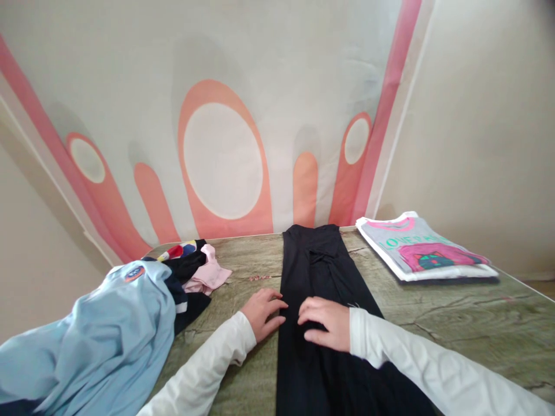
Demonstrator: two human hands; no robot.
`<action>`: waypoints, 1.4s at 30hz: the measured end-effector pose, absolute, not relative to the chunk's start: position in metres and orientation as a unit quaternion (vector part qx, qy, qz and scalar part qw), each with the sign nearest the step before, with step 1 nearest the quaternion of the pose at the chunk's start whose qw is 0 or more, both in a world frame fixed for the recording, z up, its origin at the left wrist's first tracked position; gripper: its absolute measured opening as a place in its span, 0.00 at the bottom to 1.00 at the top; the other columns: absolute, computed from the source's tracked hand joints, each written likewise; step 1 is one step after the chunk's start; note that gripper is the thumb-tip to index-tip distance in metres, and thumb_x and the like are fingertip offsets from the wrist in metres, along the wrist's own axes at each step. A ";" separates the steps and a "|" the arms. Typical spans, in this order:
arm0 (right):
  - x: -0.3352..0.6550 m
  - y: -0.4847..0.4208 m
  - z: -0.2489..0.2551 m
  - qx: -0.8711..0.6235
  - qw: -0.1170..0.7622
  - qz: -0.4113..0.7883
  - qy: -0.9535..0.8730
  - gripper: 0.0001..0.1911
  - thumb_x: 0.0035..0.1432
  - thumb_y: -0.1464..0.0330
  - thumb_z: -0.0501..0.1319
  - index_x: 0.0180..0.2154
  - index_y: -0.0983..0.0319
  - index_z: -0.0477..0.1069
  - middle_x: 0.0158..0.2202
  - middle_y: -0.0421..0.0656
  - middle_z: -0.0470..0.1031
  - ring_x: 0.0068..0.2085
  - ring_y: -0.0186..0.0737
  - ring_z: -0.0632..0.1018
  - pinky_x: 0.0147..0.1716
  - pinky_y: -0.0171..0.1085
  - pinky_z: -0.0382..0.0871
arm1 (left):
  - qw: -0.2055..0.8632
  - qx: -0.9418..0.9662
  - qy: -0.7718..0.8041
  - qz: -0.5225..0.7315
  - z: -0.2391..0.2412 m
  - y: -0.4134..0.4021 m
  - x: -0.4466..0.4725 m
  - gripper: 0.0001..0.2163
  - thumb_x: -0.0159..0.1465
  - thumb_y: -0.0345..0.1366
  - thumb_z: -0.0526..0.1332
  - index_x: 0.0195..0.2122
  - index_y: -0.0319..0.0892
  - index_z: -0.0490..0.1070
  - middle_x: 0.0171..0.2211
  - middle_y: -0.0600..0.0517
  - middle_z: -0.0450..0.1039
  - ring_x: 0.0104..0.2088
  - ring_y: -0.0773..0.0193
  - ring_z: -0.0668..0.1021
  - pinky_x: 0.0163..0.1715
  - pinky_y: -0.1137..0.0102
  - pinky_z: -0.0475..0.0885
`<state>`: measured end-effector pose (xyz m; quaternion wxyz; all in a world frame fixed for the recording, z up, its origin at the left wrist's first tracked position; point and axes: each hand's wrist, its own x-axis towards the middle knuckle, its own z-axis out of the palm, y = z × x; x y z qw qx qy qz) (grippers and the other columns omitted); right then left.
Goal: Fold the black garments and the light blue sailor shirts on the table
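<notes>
A black garment (299,370), long like a pair of trousers, lies stretched from the table's far edge toward me, with a fold in the cloth near its top. At its left edge is my left hand (263,314), fingers apart, the tips touching or just over the cloth. My right hand (326,323) rests over the middle of the garment with its fingers slightly bent and spread. Neither hand grips anything. The near end of the garment runs out of view at the bottom.
On the left sits a loose heap with a light blue garment (117,323), a pink piece (210,271) and dark clothes. At the back right is a stack of folded shirts (416,242). The wood-patterned table (243,263) meets a wall with printed orange shapes (255,144).
</notes>
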<state>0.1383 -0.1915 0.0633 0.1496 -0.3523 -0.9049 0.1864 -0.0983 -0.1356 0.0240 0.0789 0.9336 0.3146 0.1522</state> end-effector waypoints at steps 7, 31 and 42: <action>0.132 -0.183 0.054 -0.427 0.097 0.052 -0.898 0.15 0.54 0.67 0.54 0.45 0.62 0.66 0.41 0.47 0.66 0.43 0.44 0.65 0.43 0.43 0.61 | 0.098 0.937 0.298 0.151 0.029 -0.169 -0.097 0.17 0.59 0.42 0.54 0.50 0.47 0.62 0.53 0.48 0.60 0.54 0.54 0.61 0.52 0.58 0.58; 0.199 -0.080 0.034 -0.411 0.216 0.165 -0.870 0.18 0.53 0.66 0.54 0.45 0.64 0.68 0.44 0.49 0.70 0.46 0.42 0.70 0.49 0.42 0.61 | 0.052 0.928 0.349 0.119 0.019 -0.070 -0.057 0.19 0.63 0.41 0.45 0.52 0.41 0.61 0.56 0.47 0.58 0.56 0.59 0.61 0.54 0.61 0.57; 0.262 0.066 -0.022 -0.579 0.212 0.015 -0.787 0.15 0.54 0.72 0.51 0.43 0.64 0.70 0.46 0.49 0.70 0.49 0.42 0.68 0.51 0.45 0.56 | 0.047 0.874 0.474 0.095 -0.003 0.056 -0.043 0.22 0.62 0.45 0.46 0.56 0.43 0.56 0.59 0.47 0.52 0.58 0.57 0.56 0.54 0.56 0.54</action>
